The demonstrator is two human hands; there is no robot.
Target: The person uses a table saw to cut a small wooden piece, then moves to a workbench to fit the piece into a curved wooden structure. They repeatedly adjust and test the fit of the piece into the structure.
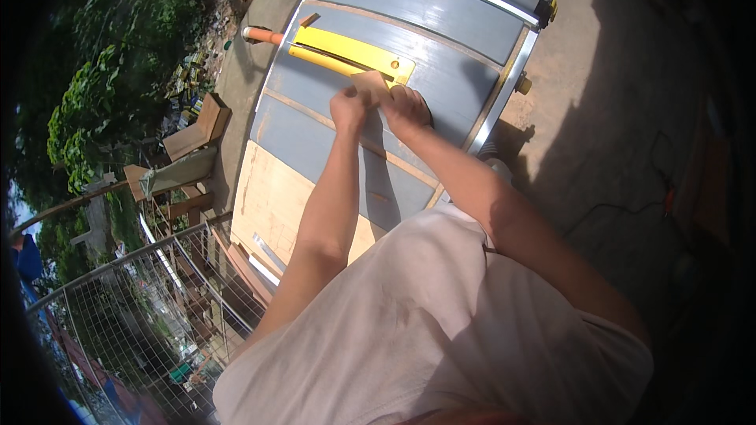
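A small flat piece of light brown wood (pixel 369 81) is pinched in front of me, with my left hand (pixel 349 108) on its near left side. My right hand (pixel 407 110) grips its right side, fingers curled, against the near right end of a long yellow slotted plate (pixel 346 49). The plate has a dark slot along its length and lies on a grey table (pixel 441 51) that looks like a saw table. Whether a blade stands in the slot I cannot make out. Both forearms reach over the table's near part.
A wood scrap (pixel 309 20) sits by the plate's far left end, near an orange tube (pixel 262 35). Metal rails (pixel 504 94) edge the table; a plywood sheet (pixel 272 189) covers its near left. Wire mesh fencing (pixel 142 307) and stacked boards (pixel 193 130) stand left; a cable (pixel 614 208) lies right.
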